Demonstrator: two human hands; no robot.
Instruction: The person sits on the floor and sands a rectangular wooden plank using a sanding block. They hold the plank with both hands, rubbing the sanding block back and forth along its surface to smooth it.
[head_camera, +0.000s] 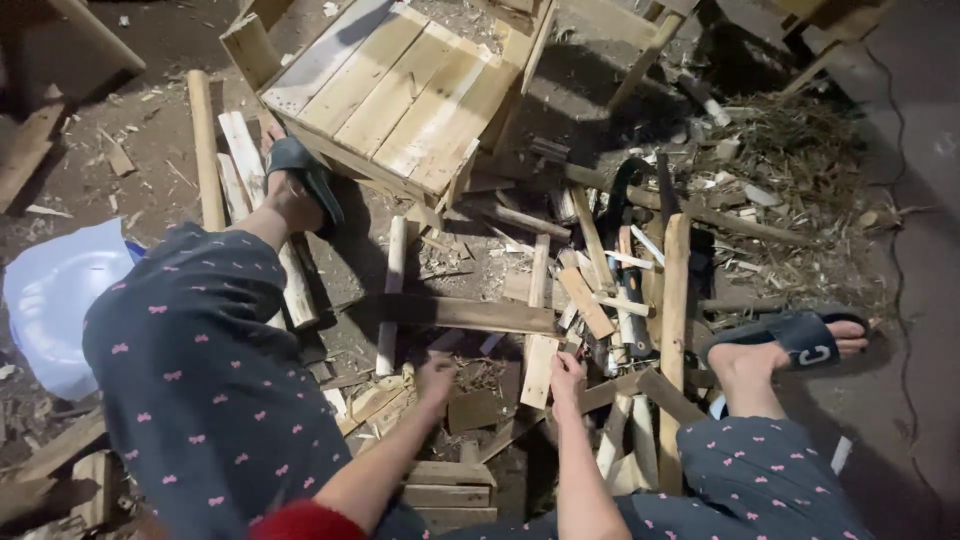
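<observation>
Landmark: the long dark plank (460, 314) lying across the scrap heap. Left of it sits a pale tub (50, 300); behind it stands a slatted crate (400, 90). Just below the plank, the left hand (436, 380) curls loosely over small offcuts (475, 405), its grip unclear. Beside it the right hand (566, 378) pinches a pale slat (540, 365). Splinters are a likely hazard for bare fingers. Right of the plank, loose sticks near the sandalled foot (790, 345) could roll underfoot.
</observation>
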